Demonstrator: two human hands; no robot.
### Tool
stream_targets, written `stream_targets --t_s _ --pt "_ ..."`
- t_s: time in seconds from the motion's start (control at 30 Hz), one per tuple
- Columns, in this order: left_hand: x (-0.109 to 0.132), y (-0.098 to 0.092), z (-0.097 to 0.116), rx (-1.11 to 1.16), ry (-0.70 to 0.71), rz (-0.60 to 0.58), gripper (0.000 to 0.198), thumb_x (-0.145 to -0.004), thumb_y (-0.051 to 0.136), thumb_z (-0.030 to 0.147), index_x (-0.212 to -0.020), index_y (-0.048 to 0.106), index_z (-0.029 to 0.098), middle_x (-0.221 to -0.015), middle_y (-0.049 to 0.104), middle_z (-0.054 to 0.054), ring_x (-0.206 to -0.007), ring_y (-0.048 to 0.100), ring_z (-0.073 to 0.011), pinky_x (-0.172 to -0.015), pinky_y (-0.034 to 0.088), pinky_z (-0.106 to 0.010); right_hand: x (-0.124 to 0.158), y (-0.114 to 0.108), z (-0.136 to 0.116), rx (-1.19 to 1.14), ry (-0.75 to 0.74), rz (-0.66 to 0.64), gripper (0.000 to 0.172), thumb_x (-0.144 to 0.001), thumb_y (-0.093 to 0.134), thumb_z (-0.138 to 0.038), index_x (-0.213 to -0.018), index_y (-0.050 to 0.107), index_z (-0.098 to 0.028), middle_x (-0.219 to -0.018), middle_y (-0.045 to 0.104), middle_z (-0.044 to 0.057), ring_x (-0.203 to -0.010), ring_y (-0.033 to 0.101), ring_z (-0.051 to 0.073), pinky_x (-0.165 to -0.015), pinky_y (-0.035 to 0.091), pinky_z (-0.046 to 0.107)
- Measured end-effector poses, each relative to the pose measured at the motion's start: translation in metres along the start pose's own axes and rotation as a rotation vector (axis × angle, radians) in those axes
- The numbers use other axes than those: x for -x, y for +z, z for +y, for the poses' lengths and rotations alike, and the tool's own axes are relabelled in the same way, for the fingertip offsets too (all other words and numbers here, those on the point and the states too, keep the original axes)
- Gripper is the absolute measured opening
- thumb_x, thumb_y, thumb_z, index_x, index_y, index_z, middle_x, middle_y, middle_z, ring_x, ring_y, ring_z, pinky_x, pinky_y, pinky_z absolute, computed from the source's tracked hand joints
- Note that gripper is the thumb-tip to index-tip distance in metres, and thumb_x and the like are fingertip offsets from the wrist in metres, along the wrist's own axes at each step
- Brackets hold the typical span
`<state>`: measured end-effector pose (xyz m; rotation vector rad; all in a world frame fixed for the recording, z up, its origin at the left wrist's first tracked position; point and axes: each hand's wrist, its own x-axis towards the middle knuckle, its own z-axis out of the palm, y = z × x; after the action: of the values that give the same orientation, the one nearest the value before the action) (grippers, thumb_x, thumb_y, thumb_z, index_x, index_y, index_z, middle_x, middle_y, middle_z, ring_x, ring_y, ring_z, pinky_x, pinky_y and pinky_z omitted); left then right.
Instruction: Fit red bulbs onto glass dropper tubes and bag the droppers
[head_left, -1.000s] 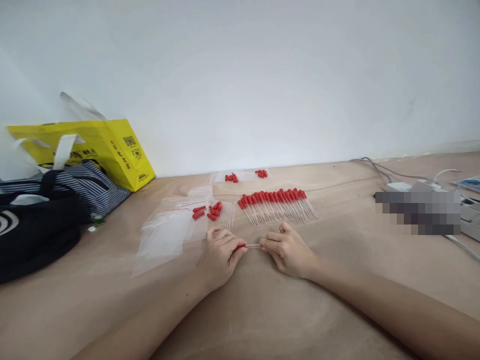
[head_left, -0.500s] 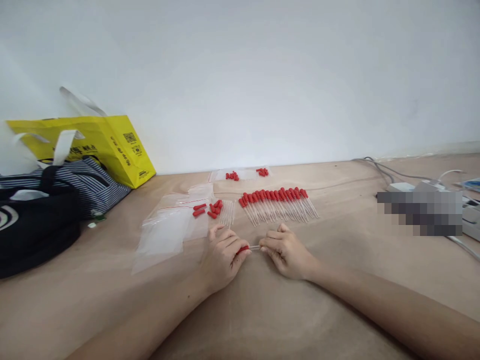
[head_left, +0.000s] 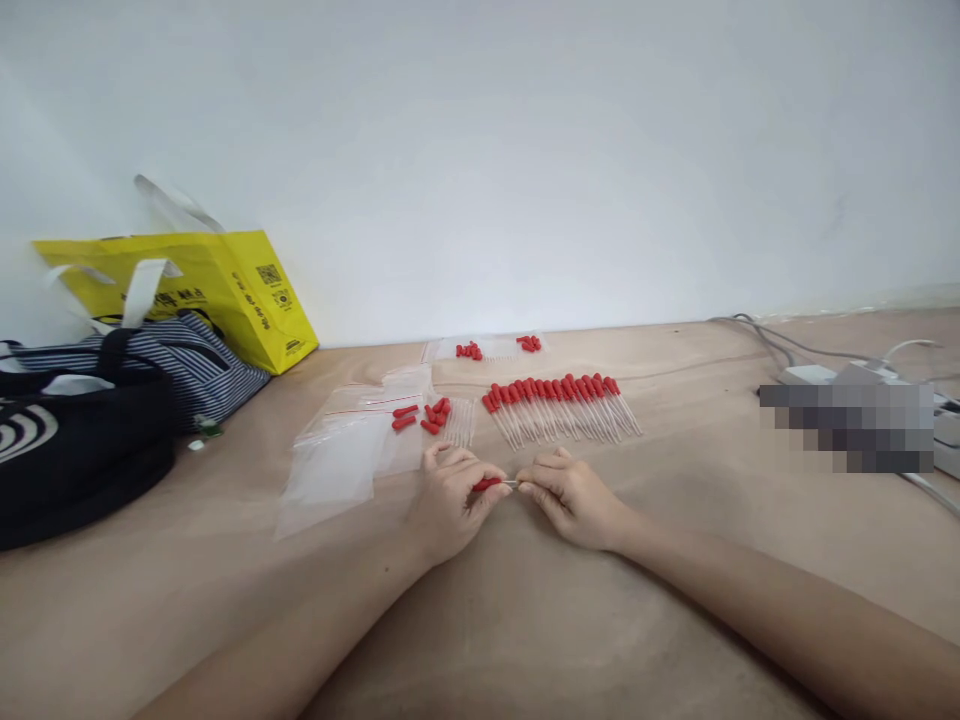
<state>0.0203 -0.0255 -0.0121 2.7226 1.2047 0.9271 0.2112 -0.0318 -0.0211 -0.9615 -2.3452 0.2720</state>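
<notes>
Left hand pinches a small red rubber cap; right hand pinches a thin clear tube, most of it hidden by fingers; cap and tube meet between the hands on the matte tan desk; joint too small to judge. At 12 o'clock, a row of red-capped droppers; at 11 o'clock, loose caps on glossy zip bags.

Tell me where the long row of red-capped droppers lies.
In the head view, the row of droppers lies on the table just beyond the right hand, to the right of the loose red caps.
</notes>
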Motion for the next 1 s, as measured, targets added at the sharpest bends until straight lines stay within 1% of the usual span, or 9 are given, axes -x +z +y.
stream_targets --t_s 0.1,0.27,0.37,0.53,0.63,0.73,0.8,0.9,1.0 --pt "-0.001 -0.003 -0.002 -0.015 -0.009 0.000 0.015 -0.078 0.052 0.034 -0.074 0.060 0.022 -0.064 0.062 0.004 -0.069 0.053 -0.0132 -0.090 0.020 -0.040 0.001 0.001 0.000 -0.017 0.022 0.017 0.021 -0.086 0.036 -0.021 -0.084 0.056 -0.018 -0.069 0.056 0.001 -0.062 0.047 0.011 -0.064 0.030 0.026" --pt "0.000 -0.002 -0.002 -0.043 -0.052 0.070 0.020 -0.077 0.052 0.035 -0.064 0.061 0.022 -0.058 0.060 0.005 -0.066 0.052 -0.0130 -0.088 0.021 -0.040 0.003 0.008 -0.003 -0.043 0.068 0.070 0.024 -0.086 0.034 -0.021 -0.081 0.058 -0.018 -0.066 0.055 0.002 -0.064 0.049 0.012 -0.061 0.033 0.024" --pt "0.000 0.000 -0.002 -0.013 -0.057 0.053 0.020 -0.076 0.054 0.037 -0.063 0.060 0.023 -0.057 0.060 0.006 -0.065 0.052 -0.0131 -0.087 0.021 -0.040 0.004 0.008 -0.002 -0.050 0.062 0.054 0.024 -0.086 0.034 -0.021 -0.083 0.058 -0.018 -0.067 0.055 0.001 -0.064 0.049 0.012 -0.062 0.034 0.024" --pt "-0.002 -0.002 -0.010 0.085 -0.067 -0.055 0.015 -0.077 0.053 0.035 -0.070 0.060 0.024 -0.063 0.062 0.005 -0.070 0.053 -0.0147 -0.086 0.020 -0.041 0.001 -0.001 0.003 0.033 -0.023 -0.019 0.021 -0.086 0.037 -0.023 -0.090 0.058 -0.019 -0.075 0.055 0.002 -0.069 0.048 0.012 -0.065 0.032 0.026" --pt "-0.003 -0.004 -0.013 0.099 -0.025 -0.142 0.015 -0.079 0.050 0.033 -0.072 0.060 0.025 -0.066 0.063 0.004 -0.073 0.053 -0.0159 -0.088 0.017 -0.044 0.000 -0.004 0.003 0.139 -0.058 -0.044 0.020 -0.084 0.041 -0.026 -0.084 0.060 -0.019 -0.071 0.053 0.002 -0.071 0.046 0.014 -0.065 0.030 0.028" --pt "-0.003 -0.007 -0.015 0.070 -0.013 -0.177 0.016 -0.080 0.049 0.033 -0.072 0.060 0.025 -0.070 0.064 0.004 -0.077 0.053 -0.0166 -0.089 0.017 -0.044 0.001 0.000 0.002 0.114 -0.042 -0.048 0.019 -0.083 0.042 -0.024 -0.080 0.060 -0.018 -0.071 0.054 0.003 -0.070 0.046 0.014 -0.064 0.031 0.027" --pt "-0.003 -0.009 -0.019 0.029 -0.048 -0.138 0.015 -0.077 0.052 0.038 -0.081 0.059 0.026 -0.082 0.064 0.002 -0.084 0.052 -0.0190 -0.088 0.019 -0.044 0.001 0.005 0.003 0.073 0.005 -0.025 0.019 -0.083 0.041 -0.021 -0.083 0.059 -0.018 -0.076 0.056 0.003 -0.071 0.048 0.013 -0.064 0.031 0.026" --pt "-0.007 -0.012 -0.033 -0.081 -0.188 0.008 0.039 -0.070 0.056 0.047 -0.102 0.052 0.025 -0.100 0.059 -0.004 -0.095 0.048 -0.0247 -0.085 0.024 -0.045 -0.009 0.014 0.007 0.079 0.155 0.100 0.020 -0.083 0.037 -0.018 -0.092 0.056 -0.019 -0.083 0.060 0.004 -0.074 0.052 0.014 -0.065 0.029 0.027" --pt "-0.010 -0.015 -0.055 -0.244 -0.406 0.140 0.040 -0.071 0.054 0.047 -0.103 0.052 0.022 -0.101 0.058 -0.008 -0.097 0.047 -0.0282 -0.082 0.029 -0.045 -0.031 0.021 0.011 0.147 0.336 0.189 0.025 -0.079 0.039 -0.016 -0.103 0.049 -0.017 -0.072 0.062 0.002 -0.065 0.053 0.014 -0.065 0.026 0.028"
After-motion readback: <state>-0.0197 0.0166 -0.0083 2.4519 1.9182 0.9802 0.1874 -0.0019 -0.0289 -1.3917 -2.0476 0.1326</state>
